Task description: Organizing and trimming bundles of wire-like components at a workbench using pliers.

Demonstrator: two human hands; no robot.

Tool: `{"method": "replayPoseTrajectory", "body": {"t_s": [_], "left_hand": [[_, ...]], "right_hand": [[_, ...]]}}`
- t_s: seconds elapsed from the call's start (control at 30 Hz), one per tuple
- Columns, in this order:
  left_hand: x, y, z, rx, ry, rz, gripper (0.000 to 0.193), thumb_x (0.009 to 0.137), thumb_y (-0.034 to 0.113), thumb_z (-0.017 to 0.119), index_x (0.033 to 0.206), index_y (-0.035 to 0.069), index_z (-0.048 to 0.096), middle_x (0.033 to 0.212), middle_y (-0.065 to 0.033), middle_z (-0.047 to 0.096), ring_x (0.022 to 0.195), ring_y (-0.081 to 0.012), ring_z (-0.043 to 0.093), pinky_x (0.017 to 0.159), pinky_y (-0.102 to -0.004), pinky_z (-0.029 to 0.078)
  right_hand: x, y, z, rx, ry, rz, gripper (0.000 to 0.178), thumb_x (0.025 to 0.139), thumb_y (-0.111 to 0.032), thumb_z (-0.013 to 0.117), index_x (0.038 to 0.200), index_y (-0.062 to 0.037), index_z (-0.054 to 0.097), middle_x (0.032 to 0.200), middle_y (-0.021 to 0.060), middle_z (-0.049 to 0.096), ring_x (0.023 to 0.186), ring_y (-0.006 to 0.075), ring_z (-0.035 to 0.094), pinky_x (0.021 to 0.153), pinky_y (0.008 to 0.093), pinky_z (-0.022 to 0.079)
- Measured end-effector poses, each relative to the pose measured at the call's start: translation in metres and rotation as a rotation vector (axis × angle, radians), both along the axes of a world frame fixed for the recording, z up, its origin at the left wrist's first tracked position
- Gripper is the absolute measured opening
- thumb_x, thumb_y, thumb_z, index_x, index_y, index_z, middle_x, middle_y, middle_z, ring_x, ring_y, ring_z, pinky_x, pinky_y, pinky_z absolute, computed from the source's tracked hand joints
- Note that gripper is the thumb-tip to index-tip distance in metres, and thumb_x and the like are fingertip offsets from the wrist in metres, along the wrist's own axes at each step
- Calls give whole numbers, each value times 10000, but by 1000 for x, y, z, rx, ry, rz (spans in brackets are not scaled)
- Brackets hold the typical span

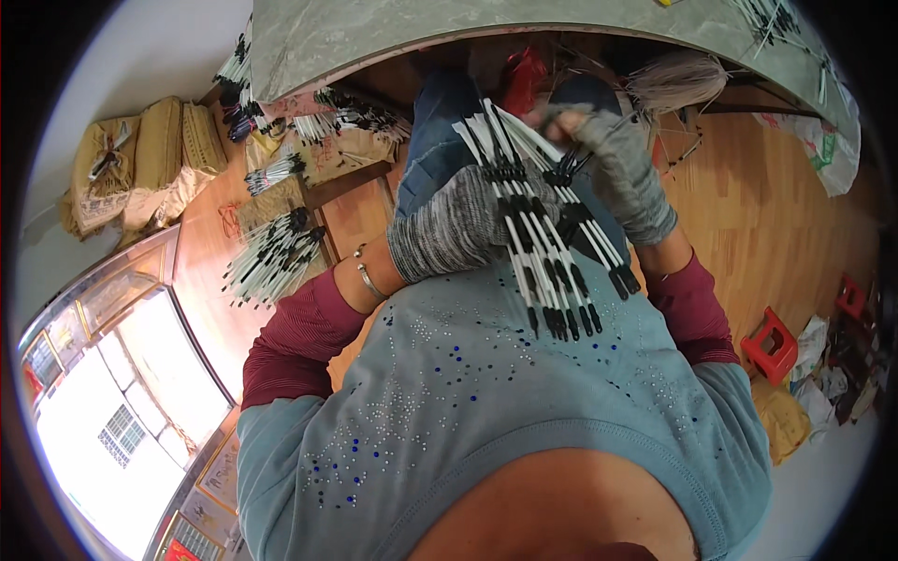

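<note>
A fanned bundle of thin white rods with black tips and black joints lies across my lap and the front of my shirt. My left hand, in a grey knit fingerless glove, is closed around it from the left; its fingers are mostly hidden behind the rods. Beside the bundle's upper right is my right hand, gloved the same way. Its fingers are curled in and slightly blurred near the rods' upper ends. Whatever they pinch is too small or smeared to make out.
A grey table curves across the top. More black-tipped rods are piled low at left, near woven sacks. Pale strands hang under the table at right. A red stool stands on the wooden floor.
</note>
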State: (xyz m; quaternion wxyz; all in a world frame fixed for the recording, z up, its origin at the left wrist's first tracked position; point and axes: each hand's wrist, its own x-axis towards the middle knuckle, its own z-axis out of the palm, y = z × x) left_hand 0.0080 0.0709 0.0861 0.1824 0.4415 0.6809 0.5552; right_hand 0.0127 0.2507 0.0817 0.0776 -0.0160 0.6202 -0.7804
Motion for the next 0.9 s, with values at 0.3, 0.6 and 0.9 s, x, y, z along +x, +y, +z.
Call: {"method": "replayPoseTrajectory", "body": {"t_s": [0.3, 0.6, 0.9], "left_hand": [[4, -2, -25, -102, 74, -166, 313, 692, 96, 474, 1003, 65, 474, 975, -86, 492, 896, -239, 467, 792, -322, 371], [7, 8, -13, -92, 257, -148, 283, 745, 151, 472, 1019, 85, 486, 995, -52, 509, 909, -187, 488, 810, -297, 375], [10, 9, -25, -189, 216, -206, 300, 718, 159, 498, 1010, 90, 493, 977, -46, 512, 921, -189, 475, 821, -310, 362]], "right_hand": [[-14, -8, 3, 78, -127, 283, 385, 788, -278, 448, 1080, -27, 453, 913, 40, 534, 820, 96, 475, 756, 215, 355], [-18, -9, -14, 66, -40, 439, 472, 802, -308, 428, 1177, -37, 333, 922, 20, 503, 808, 99, 458, 743, 227, 358], [-18, -11, -11, 97, 141, 413, 568, 793, -360, 432, 1221, -43, 236, 1054, 66, 468, 937, 107, 444, 800, 220, 324]]}}
